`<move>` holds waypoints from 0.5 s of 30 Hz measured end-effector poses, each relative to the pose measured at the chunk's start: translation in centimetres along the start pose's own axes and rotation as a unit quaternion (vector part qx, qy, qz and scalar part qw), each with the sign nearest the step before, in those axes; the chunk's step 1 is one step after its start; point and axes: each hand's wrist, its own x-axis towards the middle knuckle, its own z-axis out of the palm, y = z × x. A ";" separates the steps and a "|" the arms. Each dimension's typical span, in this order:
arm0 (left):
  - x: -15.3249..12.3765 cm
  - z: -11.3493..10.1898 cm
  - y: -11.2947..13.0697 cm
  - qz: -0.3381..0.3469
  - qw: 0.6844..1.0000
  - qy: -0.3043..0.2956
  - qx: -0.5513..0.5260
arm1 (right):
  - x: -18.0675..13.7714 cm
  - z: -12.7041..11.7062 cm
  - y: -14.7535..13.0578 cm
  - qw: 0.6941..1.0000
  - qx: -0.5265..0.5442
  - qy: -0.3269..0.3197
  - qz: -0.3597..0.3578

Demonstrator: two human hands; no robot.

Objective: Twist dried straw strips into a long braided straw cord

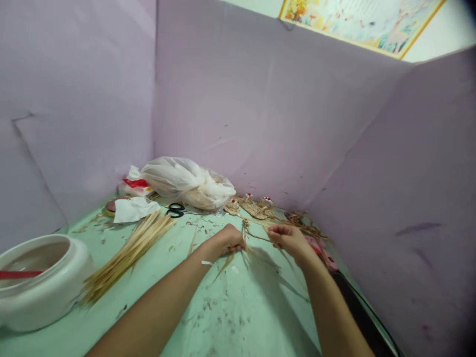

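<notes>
My left hand (231, 239) is closed around a small braided straw piece (245, 229), whose knotted top pokes up beside the thumb. Loose straw ends fan out beneath that fist. From the braid a thin twisted strand (258, 237) runs to the right, and the fingers of my right hand (288, 238) pinch its far end. More pale straw ends hang below the right fingers. Both hands are just above the green tabletop (219, 317). What lies inside the left fist is hidden.
To the left are a white pot (70, 267) with a red strip in it and a bundle of straw (130, 253). Behind lie black scissors (175, 210), white tissue (134, 209), a plastic bag (186, 182) and several woven straw pieces (256, 207). Lilac panels enclose the table.
</notes>
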 end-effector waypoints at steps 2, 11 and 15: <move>-0.2 -0.2 0.3 -0.026 1.000 -0.009 0.003 | 0.7 0.6 2.0 0.998 -0.057 0.014 -0.008; 0.3 -0.4 0.1 -0.001 0.999 -0.039 -0.004 | 2.2 2.8 3.9 0.981 -0.186 0.003 -0.047; 0.6 -0.4 0.1 0.003 0.999 -0.051 -0.013 | 1.8 2.9 3.8 0.982 -0.180 -0.007 -0.048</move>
